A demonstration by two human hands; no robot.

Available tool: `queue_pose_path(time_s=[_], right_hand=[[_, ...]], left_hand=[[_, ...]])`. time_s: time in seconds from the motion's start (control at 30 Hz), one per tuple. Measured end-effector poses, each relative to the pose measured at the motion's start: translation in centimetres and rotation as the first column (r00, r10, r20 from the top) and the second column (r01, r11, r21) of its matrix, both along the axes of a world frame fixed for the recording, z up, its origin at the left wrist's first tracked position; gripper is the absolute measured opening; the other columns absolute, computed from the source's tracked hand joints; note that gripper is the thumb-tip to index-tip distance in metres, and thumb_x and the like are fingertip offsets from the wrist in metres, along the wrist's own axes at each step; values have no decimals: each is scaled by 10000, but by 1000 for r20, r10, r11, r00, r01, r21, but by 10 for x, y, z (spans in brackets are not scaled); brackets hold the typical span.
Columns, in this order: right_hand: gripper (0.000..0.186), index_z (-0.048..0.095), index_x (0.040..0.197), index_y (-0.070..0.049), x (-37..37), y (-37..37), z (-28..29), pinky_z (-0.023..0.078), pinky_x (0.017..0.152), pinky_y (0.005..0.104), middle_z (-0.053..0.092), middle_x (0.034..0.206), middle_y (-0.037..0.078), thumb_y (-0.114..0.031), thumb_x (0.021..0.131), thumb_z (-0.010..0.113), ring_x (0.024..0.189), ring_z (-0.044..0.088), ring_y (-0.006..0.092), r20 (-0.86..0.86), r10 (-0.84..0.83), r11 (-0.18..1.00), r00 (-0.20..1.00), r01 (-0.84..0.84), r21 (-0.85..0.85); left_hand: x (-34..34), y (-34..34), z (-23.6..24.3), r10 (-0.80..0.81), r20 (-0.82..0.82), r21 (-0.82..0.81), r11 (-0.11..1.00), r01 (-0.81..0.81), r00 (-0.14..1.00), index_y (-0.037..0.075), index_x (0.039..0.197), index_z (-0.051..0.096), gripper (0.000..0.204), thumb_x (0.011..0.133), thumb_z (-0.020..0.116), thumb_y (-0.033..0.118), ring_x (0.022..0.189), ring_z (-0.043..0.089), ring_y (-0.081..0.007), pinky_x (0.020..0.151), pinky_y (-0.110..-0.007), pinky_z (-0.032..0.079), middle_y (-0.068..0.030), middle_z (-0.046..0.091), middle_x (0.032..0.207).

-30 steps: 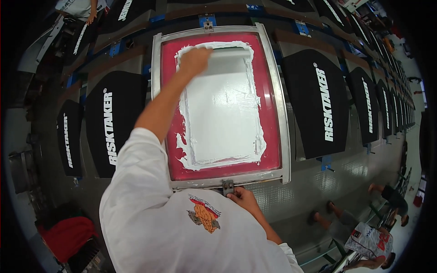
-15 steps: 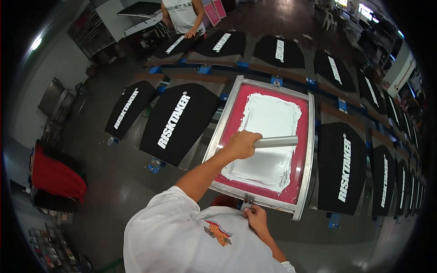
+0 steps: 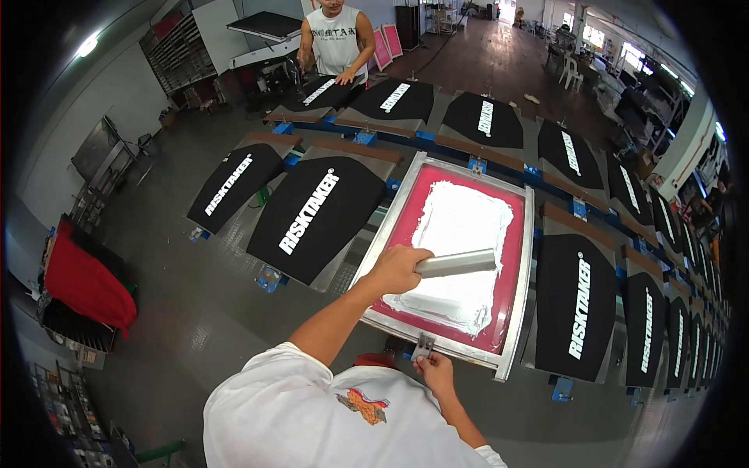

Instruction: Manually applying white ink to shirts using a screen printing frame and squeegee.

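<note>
My left hand is closed around the left end of a grey metal squeegee, which lies across a silk-screen frame. White ink covers most of the frame's pink mesh, with ragged thick edges. My right hand pinches a small metal clamp on the frame's near edge. What lies under the frame is hidden.
Black printed fabric panels lie on boards either side, a large one at left and another at right. Across the far row a person rests a hand on a panel. A red cloth hangs at far left.
My view has tilted up, showing more of the room. The squeegee, still in my left hand, has shifted slightly toward me over the ink. My right hand stays at the clamp.
</note>
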State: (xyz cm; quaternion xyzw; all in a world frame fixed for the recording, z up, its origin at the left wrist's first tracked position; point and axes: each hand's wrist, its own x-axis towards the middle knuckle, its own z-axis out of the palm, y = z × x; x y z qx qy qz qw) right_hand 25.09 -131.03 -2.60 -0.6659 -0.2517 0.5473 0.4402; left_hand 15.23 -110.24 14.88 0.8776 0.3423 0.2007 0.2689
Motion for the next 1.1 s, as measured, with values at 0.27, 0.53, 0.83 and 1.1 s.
queue_pose_path(time_s=[0.27,0.53,0.83,1.1], right_hand=[[132,630,900,50,2,4,9,477,596,222,658,760,80,-73,860,601,647,594,99,29,21,1000,999,-21,-12],[121,627,894,59,4,4,6,508,622,226,659,796,90,-54,855,604,701,633,122,-35,16,999,999,-17,-28],[130,617,928,59,6,-7,-12,510,650,228,656,819,96,-47,855,603,730,632,134,-46,56,997,997,-59,-45],[428,650,910,23,21,-6,2,476,681,314,661,762,108,-398,852,593,723,612,174,155,252,967,955,-242,-78]], left_hand=[[5,6,5,-11,-6,-31,999,11,1000,81,1030,655,368,684,560,-2,823,638,-338,746,-411,488,-163,669,860],[7,15,-1,0,-28,-64,998,-2,1000,71,1022,650,362,674,582,-3,822,634,-320,743,-374,483,-161,659,858],[6,9,-5,-16,-41,-73,997,13,999,71,1017,652,367,662,591,3,827,631,-324,742,-370,489,-160,657,862],[4,7,9,-85,23,-16,996,85,996,96,1016,655,369,674,543,13,771,631,-335,702,-375,494,-174,647,829]])
